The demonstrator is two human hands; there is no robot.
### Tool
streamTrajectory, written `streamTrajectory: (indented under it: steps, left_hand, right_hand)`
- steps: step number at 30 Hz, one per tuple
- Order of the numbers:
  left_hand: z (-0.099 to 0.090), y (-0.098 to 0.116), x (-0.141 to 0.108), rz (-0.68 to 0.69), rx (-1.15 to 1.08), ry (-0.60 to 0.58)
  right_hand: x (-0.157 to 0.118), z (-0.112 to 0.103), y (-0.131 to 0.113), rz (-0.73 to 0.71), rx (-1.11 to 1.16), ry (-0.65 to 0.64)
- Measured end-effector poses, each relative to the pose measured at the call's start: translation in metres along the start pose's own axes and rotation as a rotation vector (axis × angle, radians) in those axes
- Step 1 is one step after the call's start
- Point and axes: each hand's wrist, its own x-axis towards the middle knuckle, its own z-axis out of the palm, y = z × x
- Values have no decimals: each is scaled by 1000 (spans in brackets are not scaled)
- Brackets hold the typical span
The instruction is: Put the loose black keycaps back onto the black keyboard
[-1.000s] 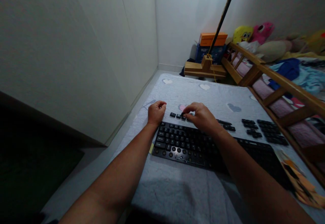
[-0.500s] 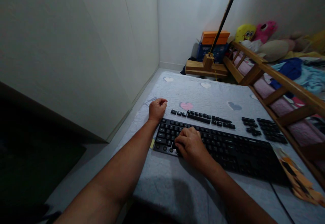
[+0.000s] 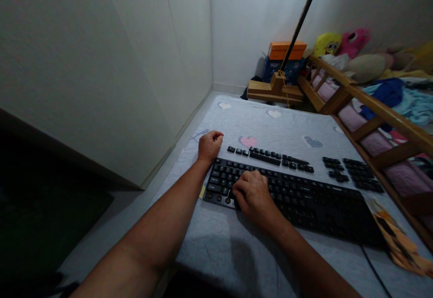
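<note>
Plush toys (image 3: 354, 45) and rumpled blankets (image 3: 413, 105) crowd a wood-railed bed (image 3: 392, 111) beyond and to the right of a person's right hand (image 3: 253, 194) in what appears to be a home bedroom. A heart-patterned cloth (image 3: 291, 126) spreads beneath; a tall, pale wardrobe (image 3: 152, 63) stands left of the left hand (image 3: 209, 146), stacked boxes (image 3: 287, 51) farther ahead.

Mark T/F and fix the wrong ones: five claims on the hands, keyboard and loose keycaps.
1. The left hand is near the keyboard's far left corner. True.
2. The right hand is over the keyboard's left part. True.
3. Every key is fitted at the near left corner. False: bare key sockets show there.
4. Loose keycaps lie beyond the far edge. True.
5. The keyboard lies on bare wood. False: it lies on heart-patterned fabric.
</note>
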Motion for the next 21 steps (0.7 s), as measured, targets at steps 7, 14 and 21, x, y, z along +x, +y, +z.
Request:
streamTrajectory:
  steps: [7,14,21]
  left_hand:
    - [0,0,0,1,-4,-3]
    - [0,1,0,7,4,-10]
    - [0,1,0,9,20,-9]
  right_hand:
    - [2,1,-3,-36,-103,25]
    - [1,3,-2,23,-45,26]
    - [2,7,-1,-1,-21,62]
